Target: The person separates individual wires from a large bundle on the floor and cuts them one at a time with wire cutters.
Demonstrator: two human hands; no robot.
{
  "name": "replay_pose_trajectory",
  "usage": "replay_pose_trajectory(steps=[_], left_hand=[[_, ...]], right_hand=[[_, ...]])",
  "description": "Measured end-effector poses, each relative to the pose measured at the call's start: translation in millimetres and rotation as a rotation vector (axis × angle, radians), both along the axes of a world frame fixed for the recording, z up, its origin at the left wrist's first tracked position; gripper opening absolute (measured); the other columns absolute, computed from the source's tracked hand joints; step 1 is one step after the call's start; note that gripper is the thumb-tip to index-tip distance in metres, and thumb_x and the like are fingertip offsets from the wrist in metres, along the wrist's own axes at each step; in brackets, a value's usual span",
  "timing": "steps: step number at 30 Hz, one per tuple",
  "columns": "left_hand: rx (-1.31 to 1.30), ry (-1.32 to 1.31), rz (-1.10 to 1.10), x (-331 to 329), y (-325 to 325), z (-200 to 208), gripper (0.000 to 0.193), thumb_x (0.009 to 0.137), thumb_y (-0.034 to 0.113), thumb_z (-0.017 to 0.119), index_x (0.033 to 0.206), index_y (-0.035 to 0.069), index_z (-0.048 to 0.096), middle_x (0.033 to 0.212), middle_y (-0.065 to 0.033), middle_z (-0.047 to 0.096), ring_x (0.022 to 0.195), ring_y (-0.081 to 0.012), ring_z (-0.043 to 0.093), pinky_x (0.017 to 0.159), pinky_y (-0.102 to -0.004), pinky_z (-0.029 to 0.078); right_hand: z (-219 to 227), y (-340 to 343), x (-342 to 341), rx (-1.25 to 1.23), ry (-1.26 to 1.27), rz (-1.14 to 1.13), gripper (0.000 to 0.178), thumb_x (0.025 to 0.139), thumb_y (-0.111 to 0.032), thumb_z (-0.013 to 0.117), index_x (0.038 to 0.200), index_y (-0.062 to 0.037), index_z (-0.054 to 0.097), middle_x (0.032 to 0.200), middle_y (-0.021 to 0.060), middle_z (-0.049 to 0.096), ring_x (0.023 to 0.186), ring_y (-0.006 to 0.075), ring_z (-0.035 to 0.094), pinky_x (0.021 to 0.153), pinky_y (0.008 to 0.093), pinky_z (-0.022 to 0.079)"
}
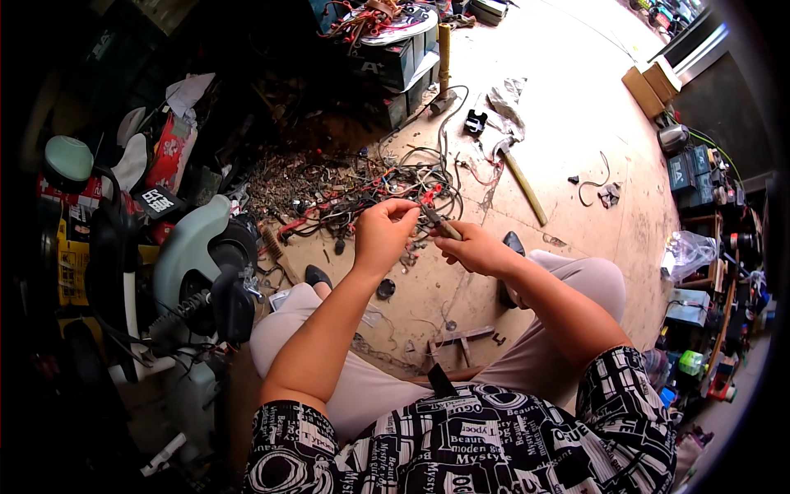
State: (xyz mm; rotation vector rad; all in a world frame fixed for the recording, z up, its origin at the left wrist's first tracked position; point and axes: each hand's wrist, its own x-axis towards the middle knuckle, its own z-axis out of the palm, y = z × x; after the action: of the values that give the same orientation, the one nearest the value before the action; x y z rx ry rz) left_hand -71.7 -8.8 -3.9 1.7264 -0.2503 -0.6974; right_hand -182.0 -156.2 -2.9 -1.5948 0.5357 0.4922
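Observation:
My right hand (476,249) is closed around a pair of pliers (445,227), whose dark jaws point up and left toward my other hand. My left hand (383,237) is pinched, thumb against fingertips, just left of the jaws. What sits in that pinch is too small to make out. Beyond both hands a tangled heap of wires (409,179), black, grey and red, lies on the floor. A bright red piece (431,196) shows in the heap just past the plier tips.
A hammer (523,183) lies right of the wires, near a black block (475,122) and a crumpled plastic bag (508,103). Batteries (387,66) are stacked at the back. A grey-green scooter part (191,239) stands left; cluttered shelves (714,305) line the right.

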Motion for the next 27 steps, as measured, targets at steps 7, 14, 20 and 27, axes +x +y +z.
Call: replay_pose_trajectory(steps=[7,14,20,27], left_hand=[[0.018,0.009,0.013,-0.5,-3.4,0.3,0.015,0.084,0.013,0.063,0.09,0.0,0.068,0.065,-0.0023,0.064,0.048,-0.0066,0.054,0.045,-0.0218,0.042],[0.071,-0.252,-0.039,3.4,1.4,-10.8,0.015,0.081,0.014,0.064,0.086,0.0,0.067,0.072,-0.0059,0.065,0.061,-0.0132,0.06,0.058,-0.0277,0.048],[0.177,-0.495,-0.172,-1.1,-5.9,17.8,0.015,0.085,0.019,0.061,0.088,0.005,0.065,0.081,-0.0068,0.062,0.068,-0.0165,0.061,0.061,-0.0289,0.048],[-0.132,0.31,-0.383,-25.0,-22.7,-8.9,0.03,0.092,0.04,0.058,0.094,0.01,0.057,0.074,0.0049,0.053,0.058,-0.0031,0.04,0.053,-0.0184,0.032]], right_hand=[[-1.7,-0.7,-2.0,-0.009,-0.011,-0.02,0.027,0.093,-0.026,0.057,0.107,-0.0028,0.061,0.07,0.0004,0.054,0.062,0.0097,0.053,0.056,0.0251,0.045],[-4.6,-1.7,3.2,-0.052,0.136,0.017,0.029,0.091,-0.03,0.06,0.094,-0.0014,0.061,0.07,0.0014,0.055,0.062,0.011,0.055,0.057,0.0263,0.047],[-11.7,-0.6,-6.4,0.0,0.079,-0.092,0.038,0.089,-0.04,0.059,0.09,-0.0026,0.063,0.064,0.0038,0.057,0.058,0.0137,0.058,0.055,0.0296,0.047],[3.3,-12.3,-1.1,-0.145,-0.212,-0.162,0.039,0.089,-0.04,0.055,0.093,-0.0023,0.063,0.073,0.0089,0.063,0.07,0.0175,0.059,0.065,0.0327,0.046]])
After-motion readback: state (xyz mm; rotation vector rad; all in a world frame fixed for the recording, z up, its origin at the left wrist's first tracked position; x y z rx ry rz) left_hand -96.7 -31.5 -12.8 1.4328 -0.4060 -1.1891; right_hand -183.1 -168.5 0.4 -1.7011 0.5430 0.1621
